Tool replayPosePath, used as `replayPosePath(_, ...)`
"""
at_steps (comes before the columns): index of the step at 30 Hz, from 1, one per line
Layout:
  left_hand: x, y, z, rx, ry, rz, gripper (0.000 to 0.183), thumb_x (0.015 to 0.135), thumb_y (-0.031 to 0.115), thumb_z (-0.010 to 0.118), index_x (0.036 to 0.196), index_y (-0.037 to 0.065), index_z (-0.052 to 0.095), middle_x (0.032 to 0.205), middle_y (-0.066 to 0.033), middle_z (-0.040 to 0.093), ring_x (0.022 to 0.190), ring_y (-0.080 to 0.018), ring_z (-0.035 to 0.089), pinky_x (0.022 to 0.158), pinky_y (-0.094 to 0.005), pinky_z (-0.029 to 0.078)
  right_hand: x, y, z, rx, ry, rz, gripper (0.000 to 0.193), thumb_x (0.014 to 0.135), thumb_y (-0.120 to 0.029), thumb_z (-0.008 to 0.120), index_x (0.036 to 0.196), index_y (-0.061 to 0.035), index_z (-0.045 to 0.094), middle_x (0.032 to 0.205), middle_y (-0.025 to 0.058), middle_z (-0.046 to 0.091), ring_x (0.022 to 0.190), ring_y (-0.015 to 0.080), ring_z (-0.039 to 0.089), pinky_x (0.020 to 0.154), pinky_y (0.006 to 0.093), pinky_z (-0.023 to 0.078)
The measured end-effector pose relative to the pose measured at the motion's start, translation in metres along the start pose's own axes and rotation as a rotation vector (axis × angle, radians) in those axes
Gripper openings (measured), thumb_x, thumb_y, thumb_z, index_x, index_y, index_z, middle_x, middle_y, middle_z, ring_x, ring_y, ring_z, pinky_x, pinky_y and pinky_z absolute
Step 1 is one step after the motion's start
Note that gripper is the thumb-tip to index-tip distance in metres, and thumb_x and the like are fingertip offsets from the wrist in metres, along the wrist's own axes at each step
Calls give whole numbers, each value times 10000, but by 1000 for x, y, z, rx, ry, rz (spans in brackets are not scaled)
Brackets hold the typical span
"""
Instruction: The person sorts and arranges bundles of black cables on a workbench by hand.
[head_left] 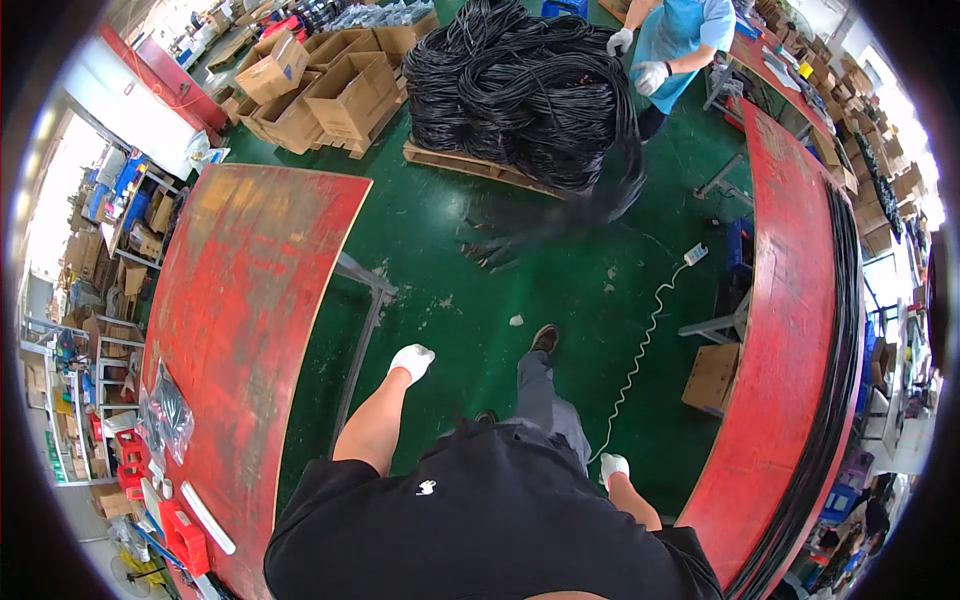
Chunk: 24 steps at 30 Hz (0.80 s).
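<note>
My left hand [412,362], in a white glove, hangs over the green floor, loosely closed, with nothing seen in it. My right hand [613,467], also white-gloved, hangs low beside my body; its fingers are hidden. Near it passes a white coiled cord [640,353], ending at a white power strip [697,254] on the floor. Ahead, a big heap of black cables [510,100] lies on a wooden pallet [480,168]. A blurred bundle of black cable [560,222] trails off its right side. Neither hand touches the cables.
A person in a blue apron [672,45] with white gloves stands behind the heap, at its right. Red-topped tables flank me: left table [250,290], right table [775,300], the latter with long black cables [835,350]. Cardboard boxes [350,95] stand far left; another box [711,379] is beneath the right table.
</note>
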<state>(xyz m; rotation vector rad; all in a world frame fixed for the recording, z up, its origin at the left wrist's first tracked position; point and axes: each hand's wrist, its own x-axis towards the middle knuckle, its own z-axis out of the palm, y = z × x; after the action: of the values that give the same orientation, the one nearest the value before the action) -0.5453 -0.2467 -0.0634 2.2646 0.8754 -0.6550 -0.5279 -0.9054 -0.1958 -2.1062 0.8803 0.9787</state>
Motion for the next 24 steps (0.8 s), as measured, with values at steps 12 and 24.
replayPosePath(12,200,247,-90,63,-157,318,511,950,449,629,1237,41,740,1276,-206,724,1238,-374,661,1049,-437,512,34,-461,-70,229,-71,-518,495,1013,-411,563,1281,-15,692,966,109,726,800,206,661,728,371,519)
replayPosePath(24,369,339,-135,404,-326,384,472,949,451,584,1063,33,772,1064,-211,765,1067,-384,714,950,-464,539,-31,-443,-79,726,34,-158,204,1002,-269,629,906,-90,608,721,26,549,585,156,537,518,326,411)
